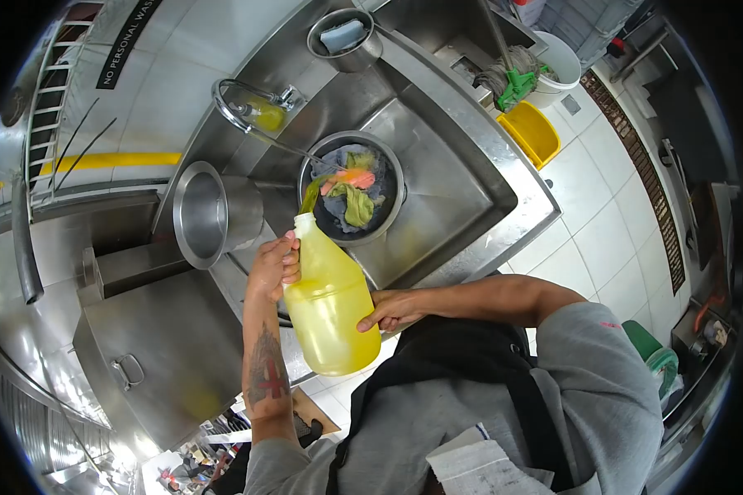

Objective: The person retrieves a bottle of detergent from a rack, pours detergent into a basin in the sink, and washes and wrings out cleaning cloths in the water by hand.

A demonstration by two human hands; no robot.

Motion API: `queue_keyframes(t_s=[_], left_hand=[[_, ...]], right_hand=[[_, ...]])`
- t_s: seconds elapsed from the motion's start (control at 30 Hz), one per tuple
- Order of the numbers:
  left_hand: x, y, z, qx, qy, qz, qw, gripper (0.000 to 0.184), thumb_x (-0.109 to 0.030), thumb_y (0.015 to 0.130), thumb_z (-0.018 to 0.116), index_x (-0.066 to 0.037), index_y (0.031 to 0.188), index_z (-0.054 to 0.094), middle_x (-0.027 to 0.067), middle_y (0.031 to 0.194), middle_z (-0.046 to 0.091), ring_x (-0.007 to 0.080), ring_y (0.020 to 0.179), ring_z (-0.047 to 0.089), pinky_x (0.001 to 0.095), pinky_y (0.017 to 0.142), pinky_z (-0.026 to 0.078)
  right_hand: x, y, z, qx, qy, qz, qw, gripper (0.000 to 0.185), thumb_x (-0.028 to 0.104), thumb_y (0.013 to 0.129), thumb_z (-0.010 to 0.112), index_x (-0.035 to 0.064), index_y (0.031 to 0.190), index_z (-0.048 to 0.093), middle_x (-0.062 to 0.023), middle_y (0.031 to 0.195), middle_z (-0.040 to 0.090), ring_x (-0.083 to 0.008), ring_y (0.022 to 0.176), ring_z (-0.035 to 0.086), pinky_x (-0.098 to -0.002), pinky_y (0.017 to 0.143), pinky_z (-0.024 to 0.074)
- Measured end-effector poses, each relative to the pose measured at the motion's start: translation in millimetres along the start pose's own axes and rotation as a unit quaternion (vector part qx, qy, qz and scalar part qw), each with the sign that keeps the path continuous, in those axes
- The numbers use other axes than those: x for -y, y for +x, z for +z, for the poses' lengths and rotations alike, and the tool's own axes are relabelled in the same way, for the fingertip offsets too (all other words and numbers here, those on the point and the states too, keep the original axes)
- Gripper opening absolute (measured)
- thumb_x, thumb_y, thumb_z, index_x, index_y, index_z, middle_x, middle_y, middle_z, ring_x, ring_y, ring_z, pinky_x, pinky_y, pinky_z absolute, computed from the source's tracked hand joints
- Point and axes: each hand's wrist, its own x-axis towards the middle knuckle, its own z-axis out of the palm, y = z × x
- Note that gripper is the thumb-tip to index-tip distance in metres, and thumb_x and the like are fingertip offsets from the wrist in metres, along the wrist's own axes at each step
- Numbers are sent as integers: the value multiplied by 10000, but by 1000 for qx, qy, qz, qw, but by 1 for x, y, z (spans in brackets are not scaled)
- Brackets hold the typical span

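Observation:
Both my hands hold a large plastic jug (pixel 330 318) of yellow liquid, tilted with its mouth toward a round metal pot (pixel 398 177). My left hand (pixel 274 266) is wrapped round the handle near the neck. Against the lower side of the jug, my right hand (pixel 394 310) grips and supports it. Yellow-green liquid (pixel 309 199) runs from the mouth into the pot. Inside lie wet cloths, among them a green cloth (pixel 358 206), an orange-pink cloth (pixel 357 176) and greyish ones. Water falls into the pot from a curved faucet (pixel 233 115).
The pot stands in a steel sink (pixel 446 186). An empty-looking steel container (pixel 200 214) is tipped at its left. A smaller metal pot (pixel 351 56) sits on the back ledge. Right of the sink are a mop (pixel 512 78), a white bucket (pixel 563 70) and a yellow bin (pixel 537 136).

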Motion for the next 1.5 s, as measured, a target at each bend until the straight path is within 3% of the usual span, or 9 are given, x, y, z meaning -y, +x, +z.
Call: queue_keyframes(t_s=[0.4, 0.53, 0.67, 0.8, 0.87, 0.93, 1.03, 1.33, 1.5], left_hand=[[-7, -117, 12, 49, 51, 187, 980, 307, -310, 1059, 537, -94, 844, 496, -76, 585, 334, 27, 442, 268, 221, 400, 227], [-12, -142, 53, -28, 140, 366, 920, 301, -336, 1062, 531, -110, 865, 507, -96, 578, 334, 1, 462, 275, 218, 409, 228], [-29, -148, 107, -32, 144, 455, 878, 272, -321, 1058, 546, -81, 931, 553, -93, 574, 363, 0, 461, 303, 210, 412, 227], [-49, -173, 209, 40, 193, 461, 865, 266, -316, 1050, 566, -89, 911, 548, -100, 580, 365, -8, 466, 291, 208, 415, 219], [-52, -175, 268, 110, 233, 461, 849, 263, -307, 1048, 571, -88, 902, 567, -104, 586, 372, -9, 468, 289, 210, 416, 210], [-49, -185, 341, 164, 260, 446, 841, 250, -293, 1048, 571, -80, 919, 595, -106, 589, 383, -8, 466, 295, 212, 418, 209], [-30, -177, 444, 268, 260, 392, 841, 226, -265, 1044, 577, -56, 975, 624, -98, 605, 434, 1, 467, 350, 211, 424, 236], [21, -166, 741, 494, 279, 491, 662, 242, -224, 973, 663, 14, 925, 659, 20, 632, 613, 107, 571, 554, 320, 526, 443], [25, -152, 872, 457, 420, 545, 564, 268, -243, 893, 732, 5, 993, 717, 134, 752, 684, 191, 661, 636, 326, 633, 497]], right_hand=[[-12, -14, 48, -226, -246, -227, 915, 416, 307, 838, 834, 70, 1115, 633, 38, 794, 548, -54, 554, 396, -233, 459, 340], [4, -76, 38, -472, 11, -198, 859, 270, 229, 867, 796, 51, 1009, 649, -15, 840, 575, -99, 620, 481, -261, 549, 441], [0, -175, -4, -440, -51, -295, 846, 202, 122, 903, 735, 40, 1006, 582, -22, 836, 555, -110, 678, 525, -273, 610, 475], [43, -301, 83, -572, -288, -397, 657, 208, 153, 938, 701, 34, 1060, 581, -63, 915, 617, -137, 782, 641, -291, 695, 520], [67, -358, 95, -627, -526, -476, 322, 229, 206, 942, 696, 31, 1076, 632, -89, 970, 663, -138, 770, 668, -303, 699, 541], [82, -411, 144, -542, -424, -588, 425, 258, 235, 944, 675, 40, 1112, 672, -116, 1060, 693, -178, 801, 686, -321, 726, 551], [83, -476, 169, -468, -582, -604, 277, 331, 155, 941, 602, 7, 1233, 650, -185, 1221, 656, -302, 1078, 669, -382, 907, 543], [-12, -723, 173, -614, -650, -401, 200, 152, 181, 914, 648, 39, 964, 630, -90, 986, 652, -298, 843, 672, -382, 702, 553], [-21, -805, 198, -832, -541, 27, 124, 264, 329, 975, 587, 69, 985, 630, -137, 745, 668, -294, 786, 702, -343, 662, 548]])
